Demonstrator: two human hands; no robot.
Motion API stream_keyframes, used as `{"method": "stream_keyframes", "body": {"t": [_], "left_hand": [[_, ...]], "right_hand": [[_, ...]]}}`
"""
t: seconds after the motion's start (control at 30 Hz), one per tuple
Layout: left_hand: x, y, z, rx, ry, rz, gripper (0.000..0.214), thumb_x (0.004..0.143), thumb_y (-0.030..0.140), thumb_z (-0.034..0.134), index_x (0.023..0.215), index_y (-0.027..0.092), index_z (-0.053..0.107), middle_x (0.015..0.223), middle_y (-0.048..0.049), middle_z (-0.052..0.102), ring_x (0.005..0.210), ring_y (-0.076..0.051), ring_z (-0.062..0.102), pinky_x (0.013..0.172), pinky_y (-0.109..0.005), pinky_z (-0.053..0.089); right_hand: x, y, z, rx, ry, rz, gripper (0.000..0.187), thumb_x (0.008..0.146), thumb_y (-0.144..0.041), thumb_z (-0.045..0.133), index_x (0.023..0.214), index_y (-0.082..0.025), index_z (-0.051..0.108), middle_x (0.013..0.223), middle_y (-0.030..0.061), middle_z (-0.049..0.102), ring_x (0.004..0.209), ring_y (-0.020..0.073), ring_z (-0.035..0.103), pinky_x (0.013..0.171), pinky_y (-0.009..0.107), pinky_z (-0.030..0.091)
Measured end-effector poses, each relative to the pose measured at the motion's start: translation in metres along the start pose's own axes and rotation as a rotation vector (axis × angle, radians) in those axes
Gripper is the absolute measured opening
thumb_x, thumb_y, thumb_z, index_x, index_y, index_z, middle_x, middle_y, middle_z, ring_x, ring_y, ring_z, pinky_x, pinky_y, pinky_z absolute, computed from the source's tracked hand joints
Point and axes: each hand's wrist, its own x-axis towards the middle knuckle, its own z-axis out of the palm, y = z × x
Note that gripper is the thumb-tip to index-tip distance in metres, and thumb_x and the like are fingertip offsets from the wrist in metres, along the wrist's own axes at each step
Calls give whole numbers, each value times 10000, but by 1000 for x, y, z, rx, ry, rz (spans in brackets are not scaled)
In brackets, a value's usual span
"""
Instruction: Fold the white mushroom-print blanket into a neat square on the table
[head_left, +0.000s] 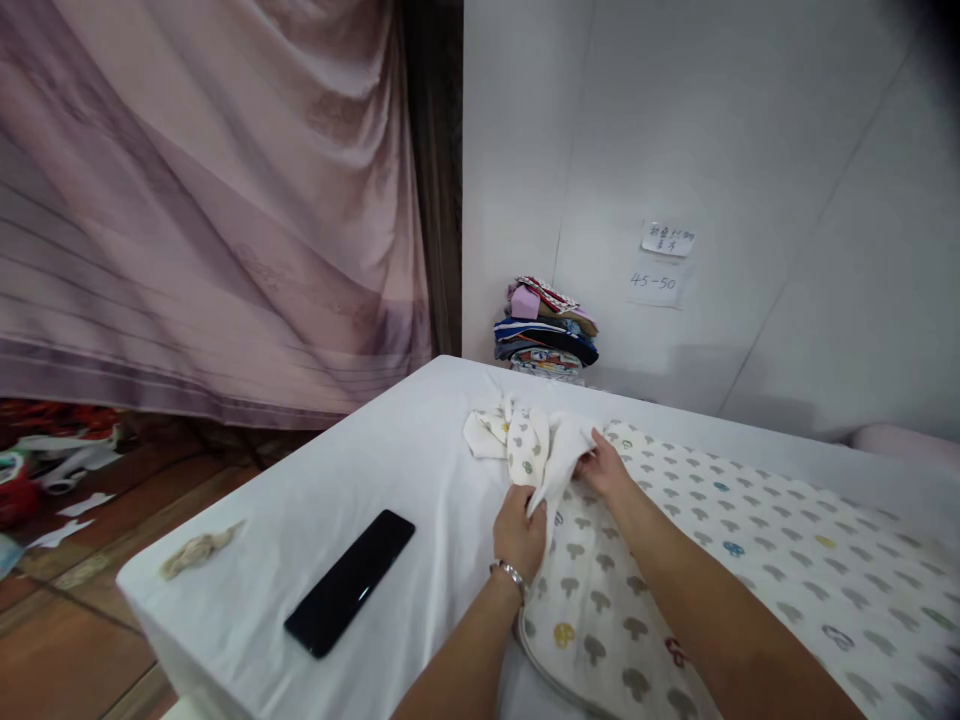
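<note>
A white cloth printed with mushrooms (712, 500) spreads over the right half of the table, its far left part bunched up. My left hand (519, 535), with a bracelet at the wrist, is closed on the near edge of that bunched part. Farther right, my right hand (602, 466) pinches a plain white fold of the same cloth between thumb and fingers. The gathered end (491, 432) lies crumpled just beyond both hands. Some of my fingertips are hidden by the fabric.
A black phone-like slab (351, 582) and a small beige scrap (199, 552) lie on the white-covered table (420, 460). Folded clothes (546, 330) are stacked by the wall, below paper notes (656, 280). A pink curtain (262, 200) hangs at left, with clutter on the tiled floor.
</note>
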Motion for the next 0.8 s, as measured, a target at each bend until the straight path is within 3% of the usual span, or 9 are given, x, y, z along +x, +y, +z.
{"method": "stream_keyframes", "body": {"t": [0.2,0.37,0.43,0.5,0.57,0.63,0.8], "left_hand": [[2,-4,-2,112,-201,-130,135,701,136,488,772,215,570,730,18,609,705,-142,549,644,-246,391],[18,-12,-21,95,-364,-162,110,729,267,520,709,198,604,655,25,610,654,-142,552,595,-237,370],[35,-13,-29,35,-347,-205,265,789,385,465,680,185,601,624,16,607,627,-140,559,577,-234,378],[60,-10,-31,69,-234,-237,323,815,422,427,691,178,599,648,0,623,632,-137,575,597,-235,393],[92,-6,-22,156,-148,-226,288,820,391,433,742,176,607,747,-22,655,710,-140,600,658,-234,403],[127,-2,-5,226,-162,-240,254,833,335,418,821,177,616,859,-39,671,810,-143,611,723,-233,405],[194,-7,51,280,-200,-388,250,772,348,527,877,142,621,992,-132,658,986,-237,580,815,-308,400]], "right_hand": [[37,-27,15,65,82,-49,336,796,-294,490,1114,-189,489,930,46,659,815,194,637,723,345,541],[26,-26,39,-4,-90,-190,635,620,-128,628,1220,-265,471,1069,-10,640,854,174,630,767,305,516],[15,-15,39,-24,-154,-185,691,602,-132,649,1253,-258,455,1093,3,636,896,188,623,775,302,510],[8,-3,32,21,-136,-106,729,604,-157,670,1284,-250,427,1117,19,629,920,196,621,784,302,507],[6,9,20,94,-84,-8,735,617,-203,690,1296,-249,412,1142,28,618,923,199,624,792,308,508],[8,18,10,160,-64,63,673,639,-262,697,1265,-243,450,1148,30,618,933,203,623,798,313,509],[11,23,-1,259,-187,68,446,711,-390,657,1115,-214,584,1075,33,662,967,226,613,793,313,509]]}}
